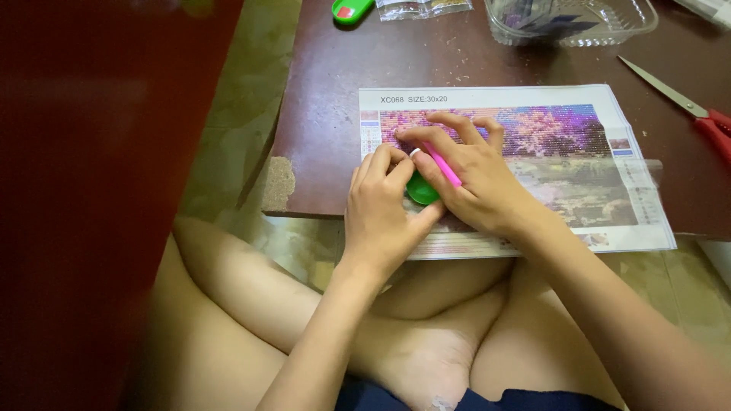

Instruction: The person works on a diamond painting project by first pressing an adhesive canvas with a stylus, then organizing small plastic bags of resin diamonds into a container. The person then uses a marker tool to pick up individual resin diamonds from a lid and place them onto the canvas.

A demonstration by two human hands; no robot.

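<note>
I see the diamond-painting canvas [579, 164] lying flat on the dark brown surface [327, 114], its near edge hanging slightly over the surface's front edge. I take the canvas as my landmark. My right hand [476, 179] rests on the canvas's left half, fingers spread over the purple beaded area, and it grips a pink pen [443, 166] between thumb and forefinger, its white tip pointing toward the canvas's upper left corner. My left hand [384, 213] sits at the canvas's left edge, fingers curled narrowly around a small green tray [420, 190], which lies on the canvas just beside the pen, touching both hands. A clear film strip [601, 171] lies across the canvas's right half. Beyond the canvas's far edge stands a clear plastic container [571, 19]; left of that are small clear bags [422, 7] and a second green tray [352, 9]. Off the canvas's upper right corner lie red-handled scissors [693, 110]. My bare legs are crossed below the canvas's near edge.
</note>
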